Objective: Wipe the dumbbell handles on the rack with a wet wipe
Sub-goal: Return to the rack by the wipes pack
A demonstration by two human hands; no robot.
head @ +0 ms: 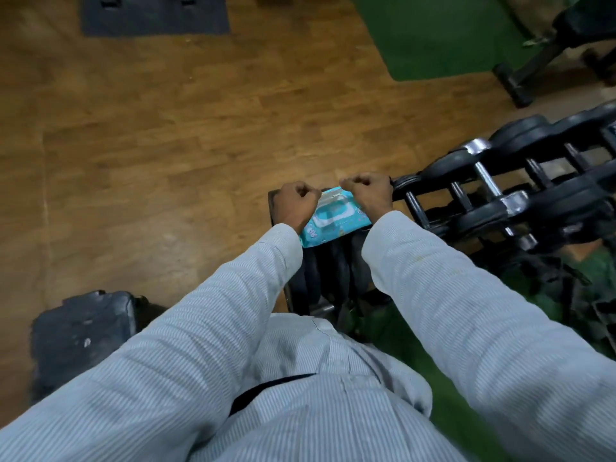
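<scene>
Head view: wipes pack [335,218] lid shut, frame centre; left hand [295,205], right hand [368,193] fisted, pinching its far edge beside dumbbell rack [500,195].

Wood-plank floor [166,128], green turf mat [440,31], dark rubber mat [153,18].

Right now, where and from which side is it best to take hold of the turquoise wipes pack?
Probably at the two far corners of the wipes pack, from above, one hand each side. It lies flat with its white flap facing up, and the left hand and right hand already sit there.
</scene>
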